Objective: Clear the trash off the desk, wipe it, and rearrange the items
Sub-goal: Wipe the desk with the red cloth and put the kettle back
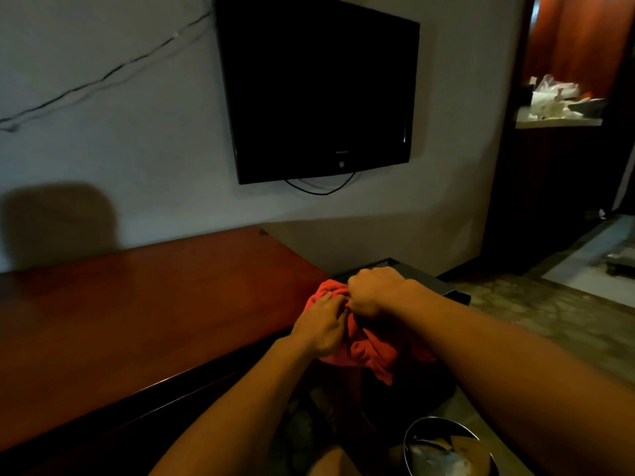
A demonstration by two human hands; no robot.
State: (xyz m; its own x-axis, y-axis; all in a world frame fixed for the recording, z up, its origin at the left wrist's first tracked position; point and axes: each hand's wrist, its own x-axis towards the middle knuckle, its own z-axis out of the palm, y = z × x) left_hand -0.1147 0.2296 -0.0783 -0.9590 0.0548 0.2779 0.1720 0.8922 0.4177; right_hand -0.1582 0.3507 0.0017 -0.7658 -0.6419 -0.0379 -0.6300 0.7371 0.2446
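Cloth (364, 352): red, soft, bunched up between your hands, held in the air just off the right end of the desk (137, 321) and not touching it. Your left hand (323, 326) has its fingers curled into the folds on the near left side; your right hand (376, 293) is clenched over the top of the bundle, knuckles up. It looks light and limp, with loose ends hanging below your wrists, so it will sag and trail if you take it by one corner. Gather it into a flat pad under the palm, or keep a full fistful, before it goes to the wood. Judging by the bare top, the trash is likely cleared and wiping is the step in hand. Desk is dark reddish wood, glossy, with a faint sheen near the wall; the cloth should slide easily on it. Nothing shows on the part in view. Room is dim. TV (316, 91) hangs on the pale wall above the desk's right end, cable looping beneath. Dark box (412, 273) sits beyond your hands. Bin (446, 448), round with a metal rim, stands on the floor near your right arm, with crumpled waste in it.
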